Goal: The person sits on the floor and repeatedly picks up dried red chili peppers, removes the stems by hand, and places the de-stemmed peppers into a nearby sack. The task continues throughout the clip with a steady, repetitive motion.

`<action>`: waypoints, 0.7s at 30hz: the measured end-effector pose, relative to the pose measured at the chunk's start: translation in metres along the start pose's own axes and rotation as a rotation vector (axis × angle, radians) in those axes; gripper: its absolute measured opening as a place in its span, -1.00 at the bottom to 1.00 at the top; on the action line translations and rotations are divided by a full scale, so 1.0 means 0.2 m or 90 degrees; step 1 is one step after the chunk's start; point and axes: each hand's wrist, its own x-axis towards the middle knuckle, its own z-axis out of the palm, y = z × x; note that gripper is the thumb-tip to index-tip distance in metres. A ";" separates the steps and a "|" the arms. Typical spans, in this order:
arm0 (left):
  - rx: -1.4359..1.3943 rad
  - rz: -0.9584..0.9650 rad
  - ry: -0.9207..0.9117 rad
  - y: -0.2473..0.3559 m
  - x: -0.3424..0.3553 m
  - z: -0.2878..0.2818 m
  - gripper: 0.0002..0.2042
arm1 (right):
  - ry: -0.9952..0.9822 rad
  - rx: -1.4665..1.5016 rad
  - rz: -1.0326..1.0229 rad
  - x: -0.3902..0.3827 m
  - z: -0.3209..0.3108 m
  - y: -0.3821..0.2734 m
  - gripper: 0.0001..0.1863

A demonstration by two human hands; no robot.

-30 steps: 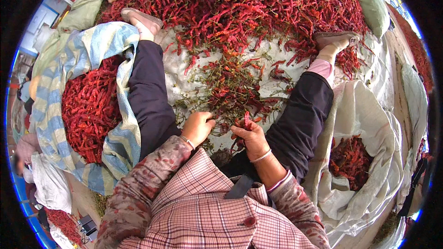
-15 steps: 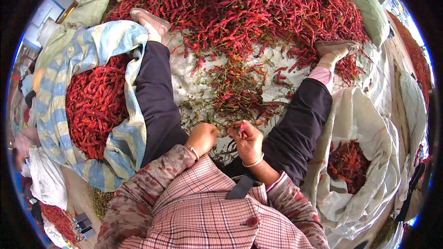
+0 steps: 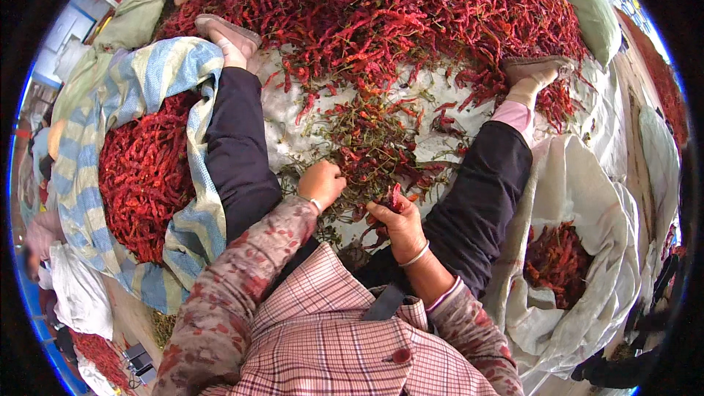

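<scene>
My right hand [image 3: 405, 229] is closed round a dried red chili pepper [image 3: 396, 196], which sticks up past the thumb; more dark red chilies hang just below the fingers. To its left, my left hand [image 3: 321, 183] reaches to the near edge of a small heap of chilies and green stems [image 3: 370, 143]. Its fingers are curled together, and what they hold, if anything, is hidden. The heap lies on a white sheet [image 3: 287, 128] between my outstretched legs.
Beyond my feet rises a large mound of red chilies [image 3: 396, 15]. A blue-and-white striped sack [image 3: 81, 176] of chilies stands at my left. At my right, a white sack [image 3: 616, 249] holds darker chilies [image 3: 557, 264]. A stuffed pale green sack [image 3: 579, 0] leans at far right.
My left hand has moved forward to the stem heap, away from the right hand. My right hand has shifted slightly right and nearer me, with more chili showing in it.
</scene>
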 end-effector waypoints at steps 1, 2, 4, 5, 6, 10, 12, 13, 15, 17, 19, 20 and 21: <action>-0.036 0.006 -0.023 -0.02 -0.03 -0.03 -0.81 | 0.002 -0.006 0.034 0.00 0.00 -0.02 -0.91; -0.081 0.005 0.001 -0.04 -0.05 -0.07 -0.81 | -0.003 0.033 0.012 0.00 0.02 -0.02 -0.92; -0.201 -0.021 -0.005 -0.07 -0.11 -0.12 -0.83 | 0.000 0.013 0.026 0.01 0.00 0.00 -0.92; -0.249 -0.032 -0.006 -0.06 -0.12 -0.16 -0.84 | -0.001 0.000 0.029 0.02 -0.01 0.01 -0.92; -0.331 -0.106 -0.056 -0.05 -0.14 -0.20 -0.83 | 0.000 0.010 0.011 0.02 -0.01 0.02 -0.93; -0.662 -0.231 -0.139 0.02 -0.20 -0.31 -0.81 | -0.004 -0.014 -0.010 0.01 0.00 0.03 -0.91; -0.598 -0.191 -0.125 0.00 -0.22 -0.31 -0.82 | -0.006 -0.015 0.025 0.00 0.00 0.00 -0.89; -0.564 -0.171 -0.118 0.00 -0.22 -0.31 -0.83 | -0.007 -0.015 0.042 0.00 0.01 -0.01 -0.88; -0.474 -0.063 -0.040 -0.01 -0.23 -0.24 -0.83 | -0.006 -0.019 0.034 0.01 0.00 0.04 -0.85; -0.399 0.034 0.039 0.03 -0.26 -0.17 -0.82 | -0.021 -0.047 0.052 0.02 -0.01 0.04 -0.83; -0.384 0.014 -0.042 0.14 -0.29 -0.15 -0.85 | -0.027 -0.056 0.078 0.03 0.01 0.05 -0.81; -0.299 0.055 -0.047 0.17 -0.30 -0.14 -0.87 | -0.040 -0.033 0.092 0.04 0.02 0.05 -0.82; -0.212 0.093 -0.053 0.19 -0.31 -0.14 -0.87 | -0.054 -0.008 0.107 0.05 0.02 0.06 -0.83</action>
